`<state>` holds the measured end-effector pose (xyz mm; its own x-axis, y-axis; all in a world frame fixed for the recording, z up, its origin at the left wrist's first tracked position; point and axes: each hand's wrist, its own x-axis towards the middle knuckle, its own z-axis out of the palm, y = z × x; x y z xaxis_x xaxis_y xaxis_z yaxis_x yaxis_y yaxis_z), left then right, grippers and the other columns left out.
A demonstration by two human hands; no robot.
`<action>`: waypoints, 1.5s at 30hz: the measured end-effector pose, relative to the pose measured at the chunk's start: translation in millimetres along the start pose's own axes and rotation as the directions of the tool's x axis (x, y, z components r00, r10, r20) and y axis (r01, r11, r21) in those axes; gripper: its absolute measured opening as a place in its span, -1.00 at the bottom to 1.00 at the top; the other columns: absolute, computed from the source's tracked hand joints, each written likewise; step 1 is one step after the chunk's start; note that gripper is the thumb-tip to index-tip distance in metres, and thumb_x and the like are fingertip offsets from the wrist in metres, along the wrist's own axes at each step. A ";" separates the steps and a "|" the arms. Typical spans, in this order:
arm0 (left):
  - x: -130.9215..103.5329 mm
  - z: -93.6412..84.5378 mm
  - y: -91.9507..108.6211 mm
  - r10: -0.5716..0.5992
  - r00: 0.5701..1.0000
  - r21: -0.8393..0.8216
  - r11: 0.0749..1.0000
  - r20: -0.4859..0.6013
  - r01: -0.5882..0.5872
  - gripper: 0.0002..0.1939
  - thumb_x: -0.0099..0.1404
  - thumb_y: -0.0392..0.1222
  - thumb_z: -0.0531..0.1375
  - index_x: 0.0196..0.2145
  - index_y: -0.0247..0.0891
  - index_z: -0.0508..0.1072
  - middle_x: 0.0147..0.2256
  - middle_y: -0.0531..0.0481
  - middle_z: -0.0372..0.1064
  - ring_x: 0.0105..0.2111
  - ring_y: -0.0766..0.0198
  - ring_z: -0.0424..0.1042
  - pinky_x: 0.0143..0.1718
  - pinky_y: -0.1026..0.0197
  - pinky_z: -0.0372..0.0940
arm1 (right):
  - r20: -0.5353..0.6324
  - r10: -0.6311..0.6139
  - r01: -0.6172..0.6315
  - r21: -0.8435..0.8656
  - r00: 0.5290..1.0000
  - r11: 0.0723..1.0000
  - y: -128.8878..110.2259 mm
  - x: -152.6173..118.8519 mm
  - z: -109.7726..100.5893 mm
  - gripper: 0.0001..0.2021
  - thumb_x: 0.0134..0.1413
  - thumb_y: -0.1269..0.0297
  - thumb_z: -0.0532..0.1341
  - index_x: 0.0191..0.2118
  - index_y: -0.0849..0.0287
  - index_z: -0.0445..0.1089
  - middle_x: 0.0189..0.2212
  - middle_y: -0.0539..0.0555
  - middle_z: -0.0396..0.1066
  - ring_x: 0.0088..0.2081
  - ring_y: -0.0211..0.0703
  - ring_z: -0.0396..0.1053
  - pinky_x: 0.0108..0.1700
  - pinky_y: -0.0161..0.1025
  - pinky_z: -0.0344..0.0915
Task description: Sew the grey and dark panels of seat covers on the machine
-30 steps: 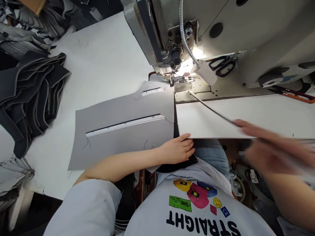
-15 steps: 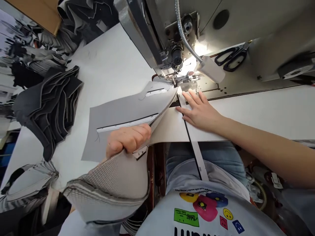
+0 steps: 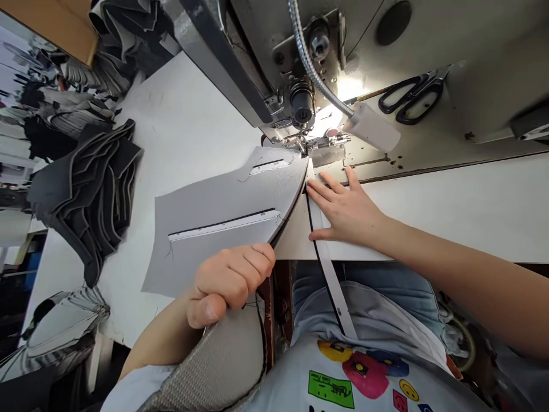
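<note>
Gray fabric [image 3: 214, 197] is clenched in the left grip [image 3: 234, 277]; splayed right grip [image 3: 349, 210] touches strip [image 3: 329, 272].

Fabric [image 3: 218, 197] left — strip [image 3: 333, 283] right — scissors [image 3: 434, 84] behind.

The person wears a white shirt [image 3: 294, 372] with bright pictures on the front. There are three big flowers: a yellow flower [image 3: 329, 351], a pinky-red flower [image 3: 371, 384] and a blue flower [image 3: 397, 366]. The pinky-red one has a yellow middle with a dark spot in it. Below them is a green box [image 3: 319, 390] with dark writing. There is also a round yellow smiley [image 3: 409, 390], a small pinky-red square [image 3: 400, 400] and part of a blue shape [image 3: 424, 408]. The left sleeve [image 3: 135, 386] is short and pale. Both hands are bare. The pants are light blue jeans [image 3: 398, 286].
</note>
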<state>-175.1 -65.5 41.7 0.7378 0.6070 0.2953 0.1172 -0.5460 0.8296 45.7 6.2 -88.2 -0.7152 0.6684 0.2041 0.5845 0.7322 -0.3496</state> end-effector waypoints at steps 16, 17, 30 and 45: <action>11.5 20.4 -9.6 -0.005 0.980 -0.327 0.942 0.201 0.072 -0.55 0.51 0.01 -0.08 -0.54 -0.17 0.04 -0.73 0.14 0.01 -0.67 0.31 0.07 -0.42 0.07 0.11 | -0.024 0.048 -0.047 0.057 0.999 0.997 -8.5 9.0 0.7 -0.16 0.15 -0.30 0.17 0.33 0.26 0.25 0.32 0.31 0.23 0.36 0.45 0.06 0.32 0.55 -0.25; 12.2 20.1 -9.3 -0.010 0.979 -0.325 0.943 0.204 0.077 -0.55 0.51 0.00 -0.08 -0.53 -0.17 0.05 -0.72 0.14 0.04 -0.67 0.31 0.09 -0.42 0.07 0.12 | -0.032 0.050 -0.048 0.059 0.998 0.997 -8.7 8.9 0.9 -0.17 0.15 -0.29 0.18 0.32 0.26 0.25 0.31 0.31 0.24 0.36 0.44 0.07 0.33 0.54 -0.25; 23.6 21.0 -11.2 -0.004 0.948 -0.341 0.932 0.319 0.119 -0.56 0.52 -0.05 -0.08 -0.54 -0.15 0.06 -0.72 0.10 0.09 -0.65 0.26 0.12 -0.42 0.07 0.12 | -0.031 0.094 -0.093 0.038 0.995 0.995 -18.7 8.8 -4.2 -0.27 0.16 -0.14 0.23 0.28 0.29 0.28 0.32 0.32 0.23 0.35 0.42 0.09 0.33 0.53 -0.19; 36.3 14.0 -12.5 -0.209 0.889 -0.076 0.962 0.408 0.261 -0.55 0.52 -0.02 -0.13 -0.50 -0.16 0.26 -0.51 -0.06 0.35 -0.42 0.22 0.35 -0.22 0.13 0.34 | 0.032 0.099 -0.101 0.057 0.995 0.993 -16.9 9.2 -4.3 -0.29 0.11 0.03 0.26 0.29 0.37 0.25 0.35 0.34 0.17 0.39 0.43 0.01 0.33 0.52 -0.25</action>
<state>-140.5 -44.7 35.5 0.9024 0.4181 -0.1042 0.2549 -0.3231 0.9114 30.8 0.6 -76.4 -0.6655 0.7333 0.1393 0.6311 0.6524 -0.4196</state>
